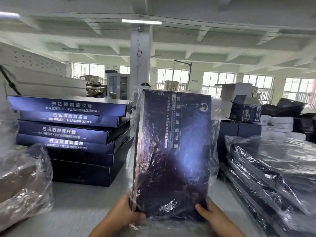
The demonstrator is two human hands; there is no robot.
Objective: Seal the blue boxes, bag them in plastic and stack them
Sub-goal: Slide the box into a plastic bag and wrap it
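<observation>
Fingers [201,209] of left hand [123,214], right hand [214,216] pinching bottom of bagged blue box [172,151], long axis upright

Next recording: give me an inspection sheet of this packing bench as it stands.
Surface: grey table carrying the stacks.
Job's things: bagged box held upright; unbagged blue boxes stacked left; bagged stack right; loose plastic bags at left edge.
Clutter: opened cartons behind the bagged stack.
Hands: left hand and right hand grip the bagged box's lower corners.
Cables: wire loop on the pillar.
Surroundings: windows, ceiling lamp.
</observation>
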